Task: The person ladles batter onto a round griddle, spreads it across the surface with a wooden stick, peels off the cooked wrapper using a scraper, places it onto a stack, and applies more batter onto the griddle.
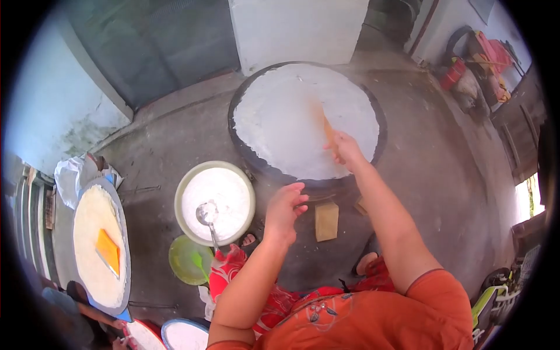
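My right hand (345, 150) is closed around the handle of a wooden spreader (328, 125), whose far end is smeared by motion. The spreader is over a wide round griddle (383, 131) coated nearly to its dark rim with a thin layer of white batter (274, 116). Close to the griddle's front edge, my left hand (284, 211) is raised with fingers loosely bent and apart, holding nothing. To its left stands a pale bowl (178, 205) of white batter. A metal ladle (206, 213) rests in it, handle toward me.
A green bowl (179, 263) sits beside the batter bowl. At left, another round griddle (126, 274) carries a pale sheet with an orange scraper (108, 252) on it. A person's hand (119, 324) shows at lower left. A brick (326, 221) lies before my griddle.
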A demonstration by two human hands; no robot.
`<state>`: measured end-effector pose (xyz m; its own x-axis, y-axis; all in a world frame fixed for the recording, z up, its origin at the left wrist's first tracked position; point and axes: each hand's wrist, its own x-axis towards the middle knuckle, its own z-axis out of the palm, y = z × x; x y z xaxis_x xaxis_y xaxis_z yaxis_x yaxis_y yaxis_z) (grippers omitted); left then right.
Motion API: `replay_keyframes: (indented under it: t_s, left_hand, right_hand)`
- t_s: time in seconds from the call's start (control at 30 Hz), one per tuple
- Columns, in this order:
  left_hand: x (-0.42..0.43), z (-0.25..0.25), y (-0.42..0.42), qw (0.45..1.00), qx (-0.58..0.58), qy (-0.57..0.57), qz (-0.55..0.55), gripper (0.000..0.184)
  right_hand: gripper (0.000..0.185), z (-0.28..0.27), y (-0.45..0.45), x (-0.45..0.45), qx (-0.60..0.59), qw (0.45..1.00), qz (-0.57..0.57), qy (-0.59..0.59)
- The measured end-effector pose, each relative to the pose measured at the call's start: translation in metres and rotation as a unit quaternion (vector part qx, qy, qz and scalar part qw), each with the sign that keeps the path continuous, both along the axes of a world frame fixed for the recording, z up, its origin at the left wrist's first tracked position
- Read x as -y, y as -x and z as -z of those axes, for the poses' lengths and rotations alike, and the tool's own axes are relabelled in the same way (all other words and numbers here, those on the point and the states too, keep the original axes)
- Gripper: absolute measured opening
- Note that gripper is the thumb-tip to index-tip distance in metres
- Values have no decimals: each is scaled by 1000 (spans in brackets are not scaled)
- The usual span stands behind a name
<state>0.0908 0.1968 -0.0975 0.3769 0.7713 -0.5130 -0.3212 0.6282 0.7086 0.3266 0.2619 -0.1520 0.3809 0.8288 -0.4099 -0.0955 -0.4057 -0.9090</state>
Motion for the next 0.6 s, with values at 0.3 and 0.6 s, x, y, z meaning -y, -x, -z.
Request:
replay_keyframes:
  t_s: [0.3,0.6]
  left_hand:
    - [-2,-1,-2,1000,5,5,4,23]
    - [-4,0,-4,1000,-3,2,2,23]
  right_hand:
    - [38,21,15,-30,89,995,-20,49]
    - [36,66,17,-54,533,834,-138,-37]
